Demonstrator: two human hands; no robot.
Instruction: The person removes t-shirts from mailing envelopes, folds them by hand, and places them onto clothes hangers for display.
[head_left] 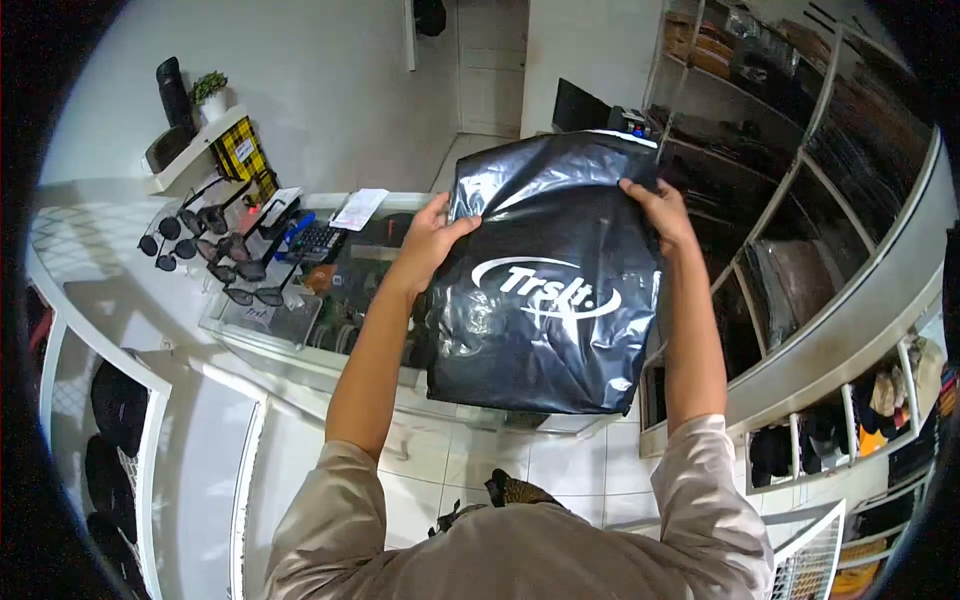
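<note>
A large black plastic bag with white lettering hangs upright in front of me, held up between both hands. My left hand grips its upper left edge, thumb on the front and fingers partly behind it. On the upper right edge, my right hand pinches the plastic with the thumb in front. The bag looks full and creased, with a pale strip along its top right edge. It hides part of the glass counter behind it.
Sunglasses, a calculator and a paper lie on the counter at the left. A small plant stands on a wall shelf. A monitor is behind the bag. Glass-fronted shelves with folded goods curve along the right.
</note>
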